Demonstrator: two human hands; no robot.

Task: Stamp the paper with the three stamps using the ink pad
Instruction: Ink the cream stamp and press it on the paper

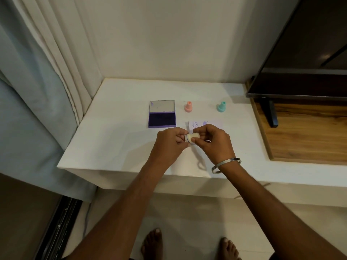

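Observation:
A cream stamp (191, 137) lies sideways in the air between both hands, just above the table. My left hand (170, 143) pinches its wide base end and my right hand (213, 140) grips its narrow handle end. Behind the hands lies the white paper (199, 124), partly hidden, showing two purple prints. The open purple ink pad (162, 120) sits to the left of the paper with its lid raised. A pink stamp (188, 107) and a teal stamp (221, 107) stand upright further back.
The white table (116, 143) has a front edge near my forearms. A curtain (37, 87) hangs at the left. A dark TV screen (304, 53) on its stand rests on a wooden surface (304, 139) at the right. My bare feet show on the floor.

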